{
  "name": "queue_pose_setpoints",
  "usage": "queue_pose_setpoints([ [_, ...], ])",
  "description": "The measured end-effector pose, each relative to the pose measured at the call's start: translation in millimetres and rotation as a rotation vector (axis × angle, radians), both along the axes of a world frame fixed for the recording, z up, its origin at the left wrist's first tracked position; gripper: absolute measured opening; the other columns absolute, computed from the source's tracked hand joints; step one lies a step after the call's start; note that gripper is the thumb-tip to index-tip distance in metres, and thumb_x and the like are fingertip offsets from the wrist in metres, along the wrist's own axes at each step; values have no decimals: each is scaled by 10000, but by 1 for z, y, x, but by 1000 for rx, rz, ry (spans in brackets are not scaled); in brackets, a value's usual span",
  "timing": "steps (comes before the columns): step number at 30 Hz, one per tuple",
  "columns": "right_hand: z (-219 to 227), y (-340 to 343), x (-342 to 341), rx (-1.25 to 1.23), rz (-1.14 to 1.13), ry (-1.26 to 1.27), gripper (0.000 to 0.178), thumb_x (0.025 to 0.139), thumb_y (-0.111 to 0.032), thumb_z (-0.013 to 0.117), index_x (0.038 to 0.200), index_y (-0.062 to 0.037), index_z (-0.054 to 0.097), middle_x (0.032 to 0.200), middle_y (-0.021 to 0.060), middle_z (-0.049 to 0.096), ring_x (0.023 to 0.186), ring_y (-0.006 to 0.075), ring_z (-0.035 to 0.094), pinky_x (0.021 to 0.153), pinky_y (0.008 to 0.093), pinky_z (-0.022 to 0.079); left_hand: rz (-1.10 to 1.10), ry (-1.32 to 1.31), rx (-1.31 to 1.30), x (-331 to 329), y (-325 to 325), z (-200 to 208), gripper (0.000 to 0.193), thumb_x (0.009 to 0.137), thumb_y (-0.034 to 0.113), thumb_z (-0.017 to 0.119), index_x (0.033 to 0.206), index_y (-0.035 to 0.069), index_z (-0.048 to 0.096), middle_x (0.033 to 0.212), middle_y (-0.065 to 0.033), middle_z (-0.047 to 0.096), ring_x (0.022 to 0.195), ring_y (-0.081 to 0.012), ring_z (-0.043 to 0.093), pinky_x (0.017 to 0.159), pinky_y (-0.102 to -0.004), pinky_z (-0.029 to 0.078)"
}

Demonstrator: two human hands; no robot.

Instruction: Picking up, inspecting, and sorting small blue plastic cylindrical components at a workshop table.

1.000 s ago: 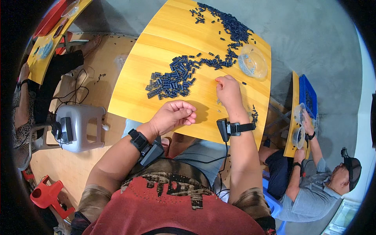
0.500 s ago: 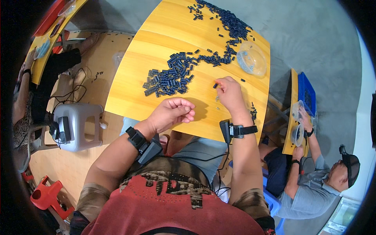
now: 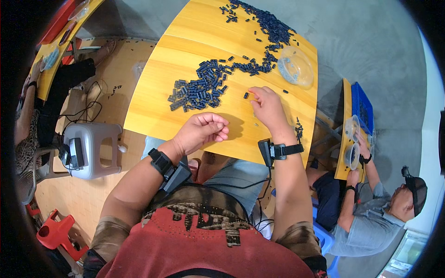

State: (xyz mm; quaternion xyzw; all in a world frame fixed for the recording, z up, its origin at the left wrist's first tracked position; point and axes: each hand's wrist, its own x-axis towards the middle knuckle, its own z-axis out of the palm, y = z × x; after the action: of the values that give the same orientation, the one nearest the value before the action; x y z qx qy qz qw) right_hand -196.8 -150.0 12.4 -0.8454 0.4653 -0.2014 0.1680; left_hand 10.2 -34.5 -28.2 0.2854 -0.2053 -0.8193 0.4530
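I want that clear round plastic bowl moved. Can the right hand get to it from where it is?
Probably yes: the right hand rests on the yellow wooden table, and only scattered small dark blue parts lie before the clear round plastic bowl.

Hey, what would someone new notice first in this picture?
Probably the big heap of small dark blue parts trailing across the yellow table toward its far edge. Next, the right hand reaching over the tabletop by a single loose piece, while the left hand is curled into a loose fist nearer the person. A clear plastic bowl sits at the right.
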Motion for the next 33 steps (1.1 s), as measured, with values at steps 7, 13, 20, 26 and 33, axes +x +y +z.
queue_pose_setpoints([
  [7,4,-2,15,40,77,102,223,731,11,567,939,-29,639,864,161,581,904,338,542,796,401,460,-1,-23,-1,0,1,2,159,921,88,503,1036,3,576,900,-76,627,788,-145,622,717,-252,519],
  [13,-4,-2,20,47,74,72,100,745,-11,575,835,-7,618,845,161,575,882,337,544,780,406,460,-17,6,-12,0,1,0,159,923,90,501,1036,8,576,914,-71,625,804,-139,621,723,-250,518],
  [20,6,19,19,-77,83,76,101,740,-39,607,828,-2,573,832,148,580,835,329,554,724,394,456,-9,1,-18,0,3,1,157,921,85,503,1041,16,578,922,-72,624,817,-140,618,741,-253,517],
  [26,39,70,24,-24,211,-18,92,760,-43,583,840,-11,553,849,142,561,848,330,541,748,407,453,94,-27,32,-4,7,15,301,866,108,610,1143,41,513,946,-50,595,826,-122,594,740,-240,502],
  [33,29,109,21,55,209,-175,119,744,-19,581,861,-12,561,835,139,558,812,336,543,712,410,458,-63,-322,-137,-5,8,26,189,824,68,650,997,23,588,866,-31,628,704,-97,573,643,-214,482],
])
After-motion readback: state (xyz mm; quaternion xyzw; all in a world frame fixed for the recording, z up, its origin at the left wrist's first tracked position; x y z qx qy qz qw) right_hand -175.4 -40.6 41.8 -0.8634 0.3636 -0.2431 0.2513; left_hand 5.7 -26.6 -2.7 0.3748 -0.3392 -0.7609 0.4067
